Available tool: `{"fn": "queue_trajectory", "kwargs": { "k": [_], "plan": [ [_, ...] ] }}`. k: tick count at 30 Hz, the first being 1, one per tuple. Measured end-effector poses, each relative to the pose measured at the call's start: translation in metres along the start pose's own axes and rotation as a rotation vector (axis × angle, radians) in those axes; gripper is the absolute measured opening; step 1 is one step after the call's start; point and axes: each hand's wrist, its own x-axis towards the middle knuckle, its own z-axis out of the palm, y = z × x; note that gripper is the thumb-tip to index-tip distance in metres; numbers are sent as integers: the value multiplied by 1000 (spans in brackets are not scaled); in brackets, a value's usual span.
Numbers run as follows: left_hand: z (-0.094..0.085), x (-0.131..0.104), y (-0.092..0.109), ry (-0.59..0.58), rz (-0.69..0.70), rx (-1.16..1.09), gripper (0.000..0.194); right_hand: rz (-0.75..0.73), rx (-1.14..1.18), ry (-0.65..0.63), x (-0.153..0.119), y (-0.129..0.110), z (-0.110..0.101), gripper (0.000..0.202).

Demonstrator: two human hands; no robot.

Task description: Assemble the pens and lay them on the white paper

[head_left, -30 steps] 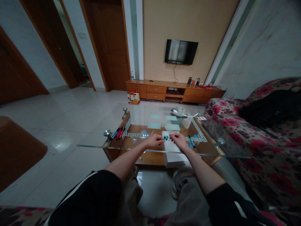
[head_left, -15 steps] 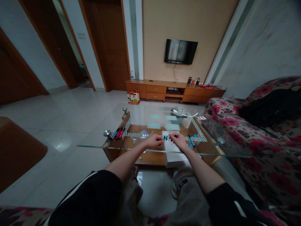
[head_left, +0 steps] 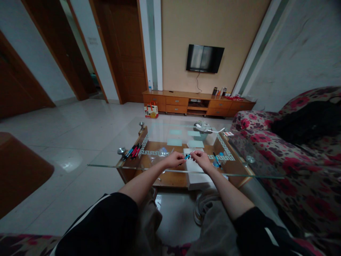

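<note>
Above the near part of the glass table (head_left: 106, 156), my left hand (head_left: 176, 159) is closed on a small blue pen piece (head_left: 187, 156). My right hand (head_left: 201, 159) is pinched at the piece's right end, on something small that I cannot make out. The hands are a short way apart. Several pens (head_left: 133, 152), blue, red and black, lie together on the glass to the left. A dark pen (head_left: 217, 160) lies right of my right hand.
Under the glass stands a white box (head_left: 198, 180). A basket (head_left: 203, 128) with plastic bags sits at the table's back right, near a red and white card (head_left: 228, 133). A flowered sofa (head_left: 266, 131) flanks the right side.
My right hand has shifted very slightly left, closer to the blue piece. My left hand has hardly moved.
</note>
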Motion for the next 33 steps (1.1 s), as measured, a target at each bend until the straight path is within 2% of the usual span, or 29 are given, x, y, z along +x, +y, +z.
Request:
{"fn": "queue_trajectory", "kwargs": {
  "k": [8, 15, 19, 24, 27, 33],
  "plan": [
    [5, 2, 5, -35, 33, -108, 26, 6, 26, -32, -4, -7, 3, 38],
    [8, 9, -7, -37, 61, -160, 27, 13, 17, -86, -6, -6, 7, 36],
    [7, 9, -12, -24, 78, -139, 31, 6, -6, -125, -7, -7, 10, 34],
    [8, 10, -16, -53, 55, -181, 34, 2, -36, -164, -7, -5, 11, 36],
    [9, 13, -20, -31, 28, -217, 36, -14, -70, -198, -7, -3, 11, 37],
    [11, 13, -24, -15, 16, -319, 52, -27, -118, -220, -7, -1, 12, 38]
  ]
}}
